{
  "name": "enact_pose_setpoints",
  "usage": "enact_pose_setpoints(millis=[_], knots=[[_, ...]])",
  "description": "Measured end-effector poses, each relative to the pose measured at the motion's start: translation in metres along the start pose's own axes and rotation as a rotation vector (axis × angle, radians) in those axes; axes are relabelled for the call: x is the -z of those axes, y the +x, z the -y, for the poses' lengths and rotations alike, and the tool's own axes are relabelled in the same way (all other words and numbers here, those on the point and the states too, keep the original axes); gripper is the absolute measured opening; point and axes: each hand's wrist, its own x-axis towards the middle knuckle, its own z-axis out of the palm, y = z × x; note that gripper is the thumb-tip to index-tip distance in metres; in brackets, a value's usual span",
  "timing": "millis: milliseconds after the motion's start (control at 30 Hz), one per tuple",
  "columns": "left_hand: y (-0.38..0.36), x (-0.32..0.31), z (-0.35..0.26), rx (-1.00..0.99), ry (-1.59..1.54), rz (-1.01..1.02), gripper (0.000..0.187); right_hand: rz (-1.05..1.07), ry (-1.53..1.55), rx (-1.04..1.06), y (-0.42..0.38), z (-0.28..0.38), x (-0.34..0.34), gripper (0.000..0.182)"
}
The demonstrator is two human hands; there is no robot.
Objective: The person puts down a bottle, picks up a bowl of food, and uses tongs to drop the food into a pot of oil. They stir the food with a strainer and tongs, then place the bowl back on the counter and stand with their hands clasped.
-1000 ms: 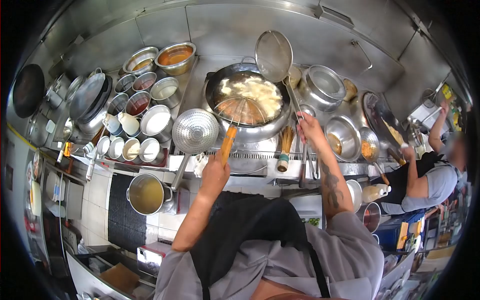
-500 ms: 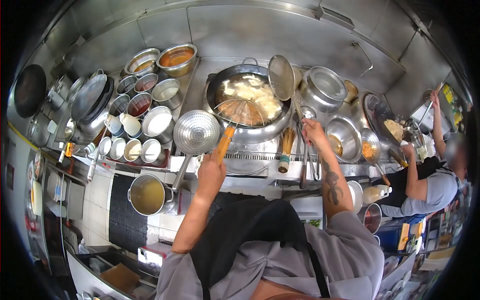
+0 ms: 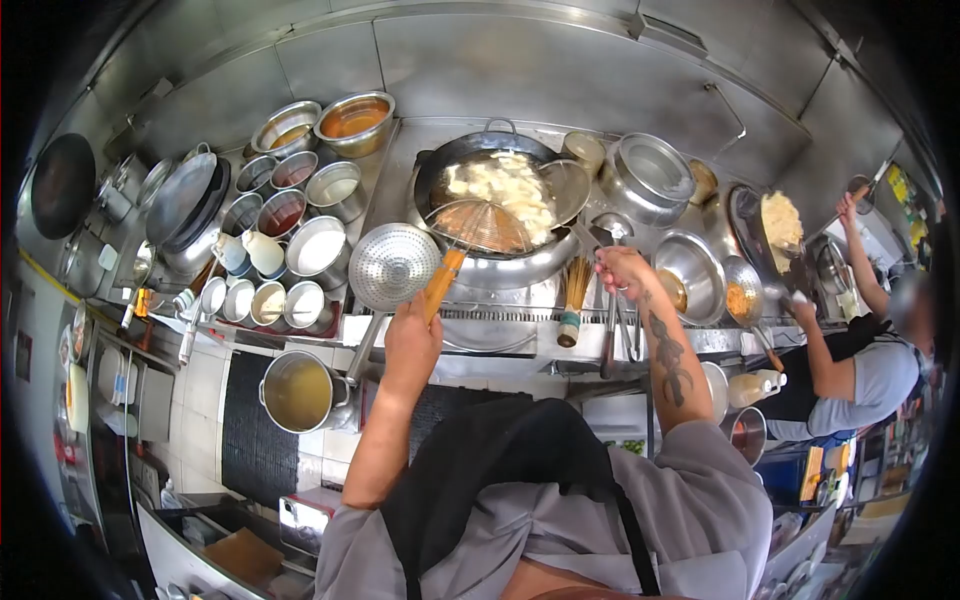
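Note:
My left hand (image 3: 412, 345) is closed around the wooden handle of a wire spider strainer (image 3: 478, 226). The strainer's basket, holding browned food, is over the near side of a wok (image 3: 440, 160). Pale pieces of food (image 3: 500, 185) bubble in the oil behind it. My right hand (image 3: 622, 270) is closed on the handle of a round mesh skimmer (image 3: 568, 188), whose head lies low at the wok's right side. Left of the wok, a perforated ladle (image 3: 393, 266) sits near my left hand.
Sauce and seasoning containers (image 3: 318, 245) crowd the left counter. A bamboo brush (image 3: 574, 300) and a steel bowl (image 3: 690, 275) are near my right hand. A stockpot (image 3: 300, 390) stands below at left. Another person (image 3: 850, 370) works with a wok at far right.
My right hand has tipped the mesh skimmer down from upright to the wok's right side. The spider strainer stays nearly in place. At right, the other person's food has been tossed upward.

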Motion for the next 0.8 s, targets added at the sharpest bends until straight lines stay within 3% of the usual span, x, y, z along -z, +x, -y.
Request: enact_pose_setpoints(millis=[167, 467, 633, 800], knots=[[0.0, 0.006, -0.004, 0.016, -0.033, -0.011, 0.042, 0.215, 0.329, -0.074, 0.05, -0.017, -0.012, 0.009], [-0.005, -0.001, -0.001, -0.008, -0.089, -0.061, 0.04, 0.386, 0.531, -0.081, 0.095, -0.027, -0.028, 0.014], [-0.007, 0.001, 0.002, 0.013, -0.034, -0.003, 0.042, 0.371, 0.467, -0.047, 0.063, -0.014, -0.015, 0.019], [-0.006, -0.003, 0.006, 0.005, -0.083, -0.038, 0.04, 0.174, 0.118, 0.023, 0.044, 0.009, -0.028, 0.015]])
